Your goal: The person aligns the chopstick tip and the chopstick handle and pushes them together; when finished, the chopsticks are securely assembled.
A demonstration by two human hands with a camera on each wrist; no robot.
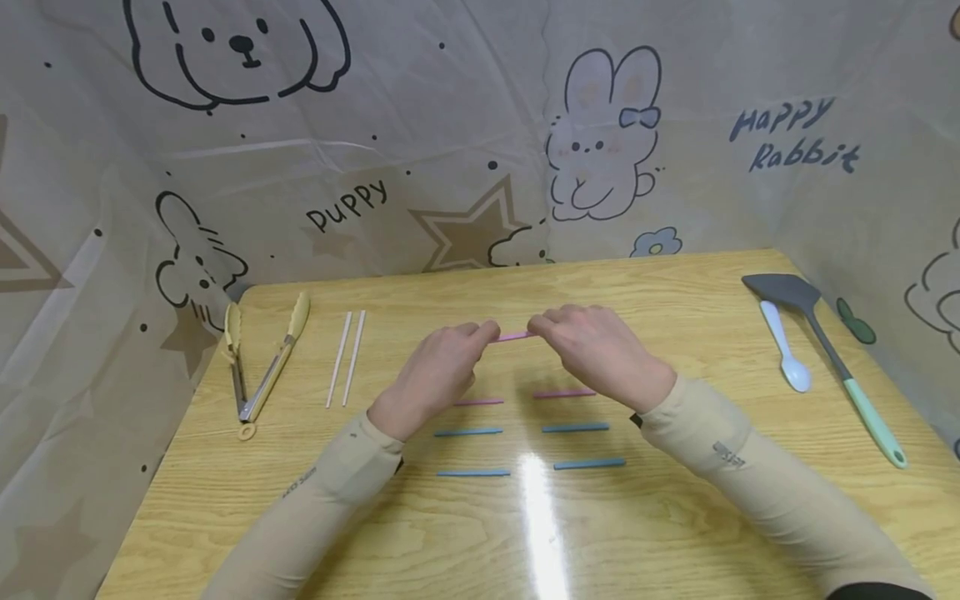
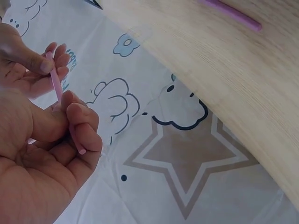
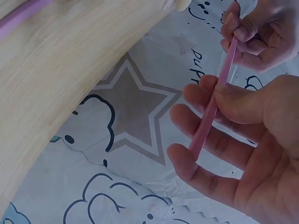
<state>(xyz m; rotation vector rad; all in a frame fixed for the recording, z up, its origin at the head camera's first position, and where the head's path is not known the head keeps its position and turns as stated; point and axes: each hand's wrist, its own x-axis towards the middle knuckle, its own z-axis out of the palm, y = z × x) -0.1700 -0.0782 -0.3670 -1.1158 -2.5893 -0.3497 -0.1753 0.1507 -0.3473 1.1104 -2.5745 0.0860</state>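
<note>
Both hands hold one thin pink stick (image 1: 513,337) above the far half of the table, its middle stretch bare between them. My left hand (image 1: 438,367) pinches one end with thumb and curled fingers; in the left wrist view a tip of the pink stick (image 2: 56,84) pokes out below these fingers. The right hand (image 3: 247,135) pinches the stick between thumb and index finger, and its other fingers lie along it. Beneath the hands, two more pink sticks (image 1: 564,394) lie on the table, the left one partly hidden by the left hand.
Nearer to me lie several blue sticks (image 1: 576,427) in two columns. On the left are tongs (image 1: 262,383) and two white sticks (image 1: 353,358). A pale blue spoon (image 1: 784,346) and a spatula (image 1: 831,343) lie on the right. Printed cloth (image 1: 450,117) hangs behind the table.
</note>
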